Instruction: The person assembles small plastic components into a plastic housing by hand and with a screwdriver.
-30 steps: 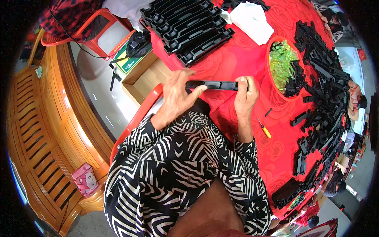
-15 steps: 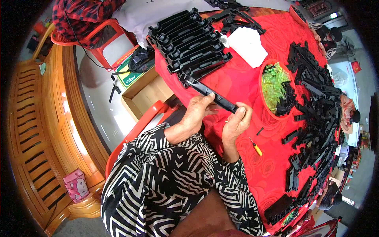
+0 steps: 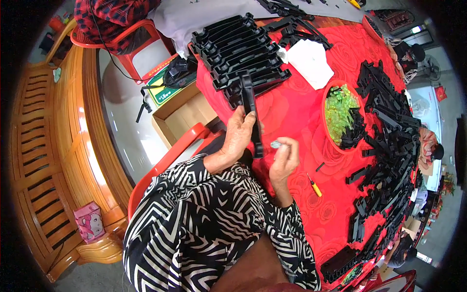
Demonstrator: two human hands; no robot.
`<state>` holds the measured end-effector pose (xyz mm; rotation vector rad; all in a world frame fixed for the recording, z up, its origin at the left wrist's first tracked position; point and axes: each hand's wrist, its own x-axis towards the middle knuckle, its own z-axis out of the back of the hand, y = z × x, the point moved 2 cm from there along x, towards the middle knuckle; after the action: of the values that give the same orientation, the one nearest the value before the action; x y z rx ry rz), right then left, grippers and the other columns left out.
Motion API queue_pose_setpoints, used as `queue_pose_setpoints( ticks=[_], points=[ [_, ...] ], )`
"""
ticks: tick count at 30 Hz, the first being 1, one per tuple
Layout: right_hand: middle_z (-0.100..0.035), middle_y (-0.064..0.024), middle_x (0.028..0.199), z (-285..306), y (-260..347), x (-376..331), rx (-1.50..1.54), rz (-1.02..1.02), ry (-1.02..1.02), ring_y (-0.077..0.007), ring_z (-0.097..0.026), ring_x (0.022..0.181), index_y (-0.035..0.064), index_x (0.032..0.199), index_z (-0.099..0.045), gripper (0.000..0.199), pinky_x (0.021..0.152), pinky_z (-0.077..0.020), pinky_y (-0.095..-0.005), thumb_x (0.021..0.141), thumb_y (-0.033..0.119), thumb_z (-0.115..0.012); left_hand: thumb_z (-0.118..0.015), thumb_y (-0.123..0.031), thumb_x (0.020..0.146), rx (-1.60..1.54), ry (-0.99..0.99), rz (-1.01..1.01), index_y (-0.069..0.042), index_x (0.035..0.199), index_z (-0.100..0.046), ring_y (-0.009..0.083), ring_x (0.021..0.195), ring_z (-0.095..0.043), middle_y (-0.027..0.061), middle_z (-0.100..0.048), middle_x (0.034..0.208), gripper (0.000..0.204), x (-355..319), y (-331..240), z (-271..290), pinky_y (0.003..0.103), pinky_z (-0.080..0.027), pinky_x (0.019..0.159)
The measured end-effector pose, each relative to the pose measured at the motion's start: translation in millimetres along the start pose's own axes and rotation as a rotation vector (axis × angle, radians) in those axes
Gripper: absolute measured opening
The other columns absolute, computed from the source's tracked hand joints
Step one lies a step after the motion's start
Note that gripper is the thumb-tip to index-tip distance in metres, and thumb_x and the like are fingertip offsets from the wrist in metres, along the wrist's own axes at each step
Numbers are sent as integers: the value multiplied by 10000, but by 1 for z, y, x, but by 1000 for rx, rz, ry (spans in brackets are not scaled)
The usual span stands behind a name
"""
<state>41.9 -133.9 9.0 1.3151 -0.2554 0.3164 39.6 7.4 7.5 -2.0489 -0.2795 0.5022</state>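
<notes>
Black plastic bar: long and narrow (image 3: 257, 137), near the centre of the frame, held up and running steeply, its upper end in front of a row of matching bars (image 3: 228, 53).
Left hand: wrapped round the bar (image 3: 237, 134) near its middle, thumb lying along it.
Right hand: fingers curled in to a narrow gap (image 3: 284, 161), just beside the bar's lower end and seemingly apart from it. A small pale thing (image 3: 276, 144) shows at the fingertips; what it is, and whether it is gripped, I cannot tell.
Weight and feel: probably light, stiff and smooth, perhaps a little slippery; thin edges might crack if bent hard.
Best hold: likely the middle, thumb against fingers, leaving the shaped ends free.
Surface: red rose-patterned cloth (image 3: 292, 117), with a bowl of green and black pieces (image 3: 343, 117) and a yellow-handled screwdriver (image 3: 316, 189) right of centre.
Writing: a green and yellow box (image 3: 163, 92), upper left, carries printing; a pink bag (image 3: 89, 223), lower left, shows a cartoon figure. I can make out no lettering on the bar.
</notes>
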Motion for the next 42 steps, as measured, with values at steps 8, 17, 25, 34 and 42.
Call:
queue_pose_setpoints(
  ticks=[8, 17, 25, 34, 42],
  points=[
    [-383, 21, 543, 6, 7, 53, 447, -100, -195, -31, -294, 417, 19, 865, -518, 252, 387, -231, -194, 928, 210, -366, -447, -182, 919, 291, 78, 167, -15, 991, -474, 84, 497, -510, 18, -524, 641, 184, -17, 8, 45, 224, -423, 450],
    [-349, 10, 480, -29, -35, 49, 335, -160, -106, -59, -299, 401, 7, 874, -530, 218, 390, -244, -210, 876, 139, -357, -459, -237, 909, 466, 123, 298, -13, 831, -500, 86, 492, -494, 36, -560, 630, 240, -14, 38, 65, 229, -396, 431],
    [-378, -1, 528, -29, -36, 53, 474, -255, -162, -55, -304, 417, 10, 908, -531, 215, 392, -261, -207, 823, 80, -347, -461, -274, 914, 379, 190, 437, -39, 846, -519, 85, 465, -498, 30, -546, 610, 251, -16, 40, 61, 231, -402, 422],
    [-412, -50, 573, -27, -5, 72, 920, -371, -80, -82, -296, 401, -10, 921, -500, 279, 359, -275, -212, 701, -46, -332, -517, -250, 888, 542, 208, 357, -7, 751, -534, 99, 436, -474, 32, -513, 534, 279, -18, 41, 61, 273, -389, 421],
    [-404, -34, 563, -59, -5, 70, 853, -454, 30, -57, -295, 401, -15, 882, -506, 255, 345, -265, -197, 718, -70, -319, -511, -228, 894, 592, 250, 314, -5, 738, -519, 96, 434, -482, 31, -510, 528, 272, -17, 40, 60, 277, -389, 422]
  ],
)
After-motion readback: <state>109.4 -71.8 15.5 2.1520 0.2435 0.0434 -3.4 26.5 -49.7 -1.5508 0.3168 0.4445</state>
